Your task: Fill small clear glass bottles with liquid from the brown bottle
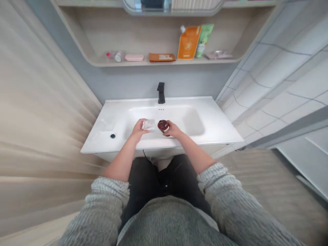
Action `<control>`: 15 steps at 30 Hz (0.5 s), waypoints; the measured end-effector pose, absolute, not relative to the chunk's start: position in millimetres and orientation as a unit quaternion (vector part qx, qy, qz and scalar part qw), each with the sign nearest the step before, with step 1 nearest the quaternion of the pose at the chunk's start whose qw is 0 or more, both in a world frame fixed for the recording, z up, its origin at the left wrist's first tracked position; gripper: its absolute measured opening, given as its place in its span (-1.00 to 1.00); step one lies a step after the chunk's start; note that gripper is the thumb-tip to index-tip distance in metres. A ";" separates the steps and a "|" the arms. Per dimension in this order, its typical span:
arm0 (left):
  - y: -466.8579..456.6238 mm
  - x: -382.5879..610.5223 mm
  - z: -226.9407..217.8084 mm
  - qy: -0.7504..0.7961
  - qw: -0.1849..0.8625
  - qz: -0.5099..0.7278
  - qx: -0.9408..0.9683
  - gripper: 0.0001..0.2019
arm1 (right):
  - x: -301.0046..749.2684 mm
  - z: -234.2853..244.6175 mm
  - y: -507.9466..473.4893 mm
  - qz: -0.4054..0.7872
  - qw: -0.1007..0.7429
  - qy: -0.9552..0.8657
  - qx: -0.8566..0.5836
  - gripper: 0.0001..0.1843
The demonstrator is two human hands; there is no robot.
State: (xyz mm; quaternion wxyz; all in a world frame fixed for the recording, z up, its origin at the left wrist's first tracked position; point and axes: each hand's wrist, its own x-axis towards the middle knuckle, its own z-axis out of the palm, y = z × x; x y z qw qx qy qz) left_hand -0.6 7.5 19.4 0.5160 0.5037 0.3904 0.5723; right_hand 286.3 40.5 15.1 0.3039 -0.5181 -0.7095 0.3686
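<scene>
Over the front part of the white sink basin (176, 114), my left hand (138, 128) is closed around a small clear container (149, 125), tilted with one end toward the right. What it contains, if anything, I cannot make out. My right hand (173, 130) grips a dark reddish-brown bottle (162, 125) with a pale label. The bottle leans toward the container, and a small gap separates the two. A dark round top or mouth shows on the bottle; whether a cap is on it I cannot tell.
Behind the basin stands a black faucet (161, 93). A small black round piece (112, 136) lies on the left counter. Above, a shelf (115, 64) holds an orange pouch (189, 42), a green tube (202, 41), a flat orange packet (162, 57) and a pink case (134, 57). A curtain (46, 119) hangs left.
</scene>
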 end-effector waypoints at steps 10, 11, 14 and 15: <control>12.1 -0.4 14.4 0.425 0.462 0.554 0.547 -0.19 | 285.9 15.5 35.0 0.356 0.320 -0.727 -0.492 -0.17; 12.0 -0.3 14.2 0.429 0.459 0.549 0.551 -0.19 | 285.6 16.2 33.8 0.360 0.322 -0.729 -0.486 -0.17; 11.3 -0.3 14.0 0.441 0.453 0.537 0.558 -0.18 | 284.3 18.0 30.9 0.362 0.317 -0.736 -0.475 -0.15; 10.9 -0.4 13.7 0.445 0.452 0.535 0.558 -0.17 | 283.9 18.3 30.1 0.359 0.314 -0.739 -0.475 -0.14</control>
